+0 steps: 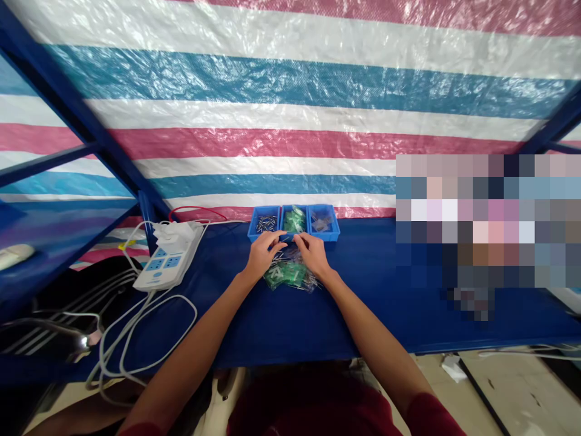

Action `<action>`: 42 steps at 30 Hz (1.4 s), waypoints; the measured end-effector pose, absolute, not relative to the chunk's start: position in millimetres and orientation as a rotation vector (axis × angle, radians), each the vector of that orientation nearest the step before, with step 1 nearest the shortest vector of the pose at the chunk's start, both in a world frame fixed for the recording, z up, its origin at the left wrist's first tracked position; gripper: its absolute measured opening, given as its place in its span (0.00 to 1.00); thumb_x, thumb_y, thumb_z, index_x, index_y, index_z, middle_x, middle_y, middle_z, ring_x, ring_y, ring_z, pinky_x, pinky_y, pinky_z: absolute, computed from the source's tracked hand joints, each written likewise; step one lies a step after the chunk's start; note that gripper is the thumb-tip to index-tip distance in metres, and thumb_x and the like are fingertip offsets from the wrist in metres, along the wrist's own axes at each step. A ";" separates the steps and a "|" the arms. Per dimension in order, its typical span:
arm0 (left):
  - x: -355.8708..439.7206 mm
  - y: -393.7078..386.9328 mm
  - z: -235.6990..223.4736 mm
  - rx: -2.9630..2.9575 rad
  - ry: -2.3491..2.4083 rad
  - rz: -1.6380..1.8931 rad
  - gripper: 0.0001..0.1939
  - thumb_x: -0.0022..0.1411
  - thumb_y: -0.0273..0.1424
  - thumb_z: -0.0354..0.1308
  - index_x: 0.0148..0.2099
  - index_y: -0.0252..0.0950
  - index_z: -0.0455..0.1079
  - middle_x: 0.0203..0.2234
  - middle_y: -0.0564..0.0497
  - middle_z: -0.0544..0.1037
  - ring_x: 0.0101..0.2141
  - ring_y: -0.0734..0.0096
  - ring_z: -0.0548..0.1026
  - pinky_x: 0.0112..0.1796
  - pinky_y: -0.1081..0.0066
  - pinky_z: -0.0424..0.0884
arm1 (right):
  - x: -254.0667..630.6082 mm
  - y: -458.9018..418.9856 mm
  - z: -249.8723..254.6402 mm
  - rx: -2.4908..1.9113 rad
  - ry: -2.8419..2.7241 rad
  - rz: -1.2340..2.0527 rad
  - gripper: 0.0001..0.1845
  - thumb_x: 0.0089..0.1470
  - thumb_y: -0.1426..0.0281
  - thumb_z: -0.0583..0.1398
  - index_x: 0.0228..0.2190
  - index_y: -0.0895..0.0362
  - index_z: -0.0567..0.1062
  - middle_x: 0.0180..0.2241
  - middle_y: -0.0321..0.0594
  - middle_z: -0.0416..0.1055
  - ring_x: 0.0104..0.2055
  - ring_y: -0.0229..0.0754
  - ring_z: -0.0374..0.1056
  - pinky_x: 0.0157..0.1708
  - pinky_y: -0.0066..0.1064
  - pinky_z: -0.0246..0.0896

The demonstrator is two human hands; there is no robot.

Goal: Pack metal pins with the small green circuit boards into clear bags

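Three blue bins stand in a row at the back of the table. Dark metallic pin-like pieces fill the left bin [266, 221], green packets the middle bin [295, 219], and clear plastic pieces the right bin [321, 219]. Just in front of the middle bin, my left hand [263, 253] and my right hand [313, 253] face each other with fingertips pinched. What lies between the fingertips is too small to make out. Beneath and between them spreads a pile of green packets [290, 274] mixed with clear plastic and thin pins.
A white power strip [163, 260] with plugs lies on the left, its looped white cable [193, 309] trailing toward the front edge. Blue frame posts rise at both sides before a striped tarp [281, 145]. A pixelated area covers the right side of the blue table [290, 333].
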State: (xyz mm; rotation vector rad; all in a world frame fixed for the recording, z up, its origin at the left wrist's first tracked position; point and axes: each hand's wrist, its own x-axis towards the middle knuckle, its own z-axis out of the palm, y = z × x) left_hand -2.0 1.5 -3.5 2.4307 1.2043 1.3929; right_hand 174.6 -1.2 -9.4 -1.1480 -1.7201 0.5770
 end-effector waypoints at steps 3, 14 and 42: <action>-2.8 4.1 -8.9 2.463 1.172 1.409 0.16 0.63 0.44 0.56 0.44 0.37 0.73 0.22 0.53 0.70 0.26 0.71 0.68 0.34 0.71 0.67 | 172.6 -2.2 -8.8 -1.113 -1.767 0.609 0.20 0.61 0.59 0.51 0.28 0.58 0.74 0.22 0.34 0.66 0.24 0.36 0.60 0.27 0.26 0.51; -28.7 28.3 38.6 2.294 1.552 1.870 0.13 0.67 0.38 0.52 0.43 0.37 0.74 0.38 0.44 0.77 0.43 0.59 0.72 0.48 0.58 0.66 | 178.5 -2.5 -6.1 -1.217 -1.627 0.478 0.22 0.62 0.58 0.49 0.25 0.57 0.72 0.19 0.34 0.64 0.23 0.37 0.59 0.28 0.28 0.51; -1.6 23.1 0.4 2.431 1.370 1.183 0.12 0.65 0.34 0.51 0.38 0.37 0.75 0.31 0.48 0.81 0.31 0.65 0.77 0.34 0.69 0.70 | 171.5 7.7 -5.9 -1.891 -2.367 0.137 0.13 0.62 0.71 0.51 0.46 0.60 0.69 0.38 0.54 0.75 0.41 0.51 0.74 0.37 0.34 0.64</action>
